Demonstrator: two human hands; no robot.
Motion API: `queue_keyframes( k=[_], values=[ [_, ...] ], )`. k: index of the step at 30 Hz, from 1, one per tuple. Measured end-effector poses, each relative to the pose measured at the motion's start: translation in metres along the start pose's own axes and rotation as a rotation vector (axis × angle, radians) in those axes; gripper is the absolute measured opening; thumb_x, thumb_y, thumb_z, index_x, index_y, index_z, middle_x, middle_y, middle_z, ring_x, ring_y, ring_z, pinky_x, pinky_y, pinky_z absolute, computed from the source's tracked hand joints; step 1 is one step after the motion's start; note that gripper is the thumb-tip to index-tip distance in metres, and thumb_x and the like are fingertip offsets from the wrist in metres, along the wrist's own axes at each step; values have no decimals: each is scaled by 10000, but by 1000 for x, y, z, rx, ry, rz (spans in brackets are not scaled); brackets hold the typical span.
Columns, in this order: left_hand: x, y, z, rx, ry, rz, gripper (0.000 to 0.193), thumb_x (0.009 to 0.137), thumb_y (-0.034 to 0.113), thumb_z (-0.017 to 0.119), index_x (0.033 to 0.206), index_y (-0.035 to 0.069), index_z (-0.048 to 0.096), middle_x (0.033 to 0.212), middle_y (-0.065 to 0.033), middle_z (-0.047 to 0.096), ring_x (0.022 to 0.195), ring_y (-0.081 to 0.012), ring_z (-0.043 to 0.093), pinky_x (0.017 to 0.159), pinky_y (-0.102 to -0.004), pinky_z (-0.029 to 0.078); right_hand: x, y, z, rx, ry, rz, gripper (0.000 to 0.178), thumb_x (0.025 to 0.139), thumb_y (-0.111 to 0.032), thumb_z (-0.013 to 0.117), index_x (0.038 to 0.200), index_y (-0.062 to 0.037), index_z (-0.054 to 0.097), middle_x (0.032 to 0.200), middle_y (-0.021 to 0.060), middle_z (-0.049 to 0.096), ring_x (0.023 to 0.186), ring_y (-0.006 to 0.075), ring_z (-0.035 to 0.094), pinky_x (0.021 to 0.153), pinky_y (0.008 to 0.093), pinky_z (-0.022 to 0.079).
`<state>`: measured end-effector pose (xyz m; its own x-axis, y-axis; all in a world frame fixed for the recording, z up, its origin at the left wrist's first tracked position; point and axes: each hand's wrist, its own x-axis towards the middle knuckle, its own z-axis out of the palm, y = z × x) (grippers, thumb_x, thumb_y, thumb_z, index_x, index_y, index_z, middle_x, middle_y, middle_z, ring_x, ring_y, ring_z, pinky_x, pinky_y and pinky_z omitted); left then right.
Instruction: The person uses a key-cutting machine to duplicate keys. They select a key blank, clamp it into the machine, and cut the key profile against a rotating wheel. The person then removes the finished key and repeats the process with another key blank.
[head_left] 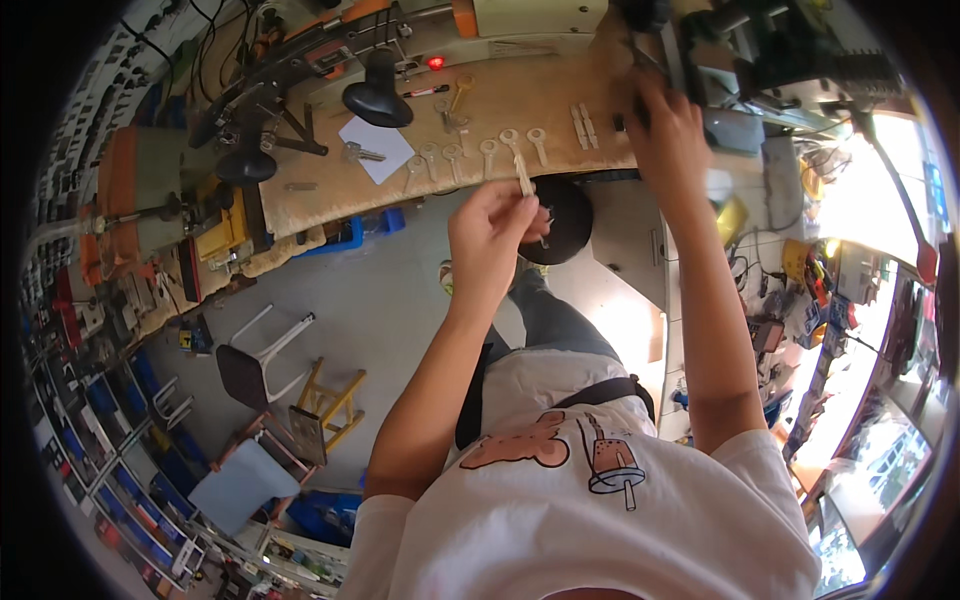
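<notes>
My left hand (488, 232) is closed at the front edge of the workbench (330, 195), pinching a slim brass-coloured key (524, 178) that points up and away. A bit of metal shows below its fingers, too small to name. Beyond it, several loose keys (452, 158) lie in a row along the bench edge. To the right, my right hand (672, 130) reaches over the bench beside a dark machine (715, 85). Motion blurs its fingers, and they overlap something dark, so its grip is unclear. Two flat metal strips (583, 127) lie just left of that hand.
A white paper (376, 150) with keys on it lies at the bench's left, near a machine's black knob (378, 100). A red-and-black marker (427, 91) is farther back. Under the front edge stands a round black stool (570, 222). Chairs (245, 485) stand on the floor at left.
</notes>
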<state>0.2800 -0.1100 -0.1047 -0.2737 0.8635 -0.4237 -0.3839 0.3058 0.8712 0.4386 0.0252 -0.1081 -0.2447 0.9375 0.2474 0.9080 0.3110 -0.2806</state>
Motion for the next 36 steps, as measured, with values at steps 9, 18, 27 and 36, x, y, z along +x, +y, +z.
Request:
queue_keyframes(
  k=[9, 18, 27, 36],
  values=[
    [55, -1, 57, 413, 193, 99, 186, 804, 32, 596, 973, -43, 576, 682, -80, 621, 526, -105, 575, 456, -221, 451, -24, 3, -24, 238, 35, -189, 277, 731, -114, 630, 1007, -88, 615, 972, 92, 551, 871, 281, 515, 733, 365, 438],
    [61, -6, 65, 472, 205, 114, 201, 824, 94, 596, 987, -22, 579, 617, -51, 571, 458, -72, 483, 402, -212, 380, -58, 0, -51, 599, -231, 28, 230, 746, -71, 607, 975, -63, 626, 896, 87, 574, 803, 266, 542, 685, 348, 442],
    [-41, -4, -18, 461, 232, 30, 132, 831, 74, 580, 944, 16, 615, 581, -28, 562, 489, -56, 500, 450, -196, 391, -59, -3, -46, 552, -345, -35, 261, 768, -66, 595, 1027, -50, 605, 877, 106, 582, 759, 269, 559, 665, 337, 450],
    [-43, 6, -76, 436, 226, 110, 120, 836, 64, 577, 935, 16, 626, 698, -30, 600, 590, -73, 553, 526, -198, 439, -81, -76, -7, 405, -294, -228, 540, 774, -74, 591, 1274, -12, 399, 1327, 173, 377, 1172, 325, 411, 962, 383, 357]
  ],
)
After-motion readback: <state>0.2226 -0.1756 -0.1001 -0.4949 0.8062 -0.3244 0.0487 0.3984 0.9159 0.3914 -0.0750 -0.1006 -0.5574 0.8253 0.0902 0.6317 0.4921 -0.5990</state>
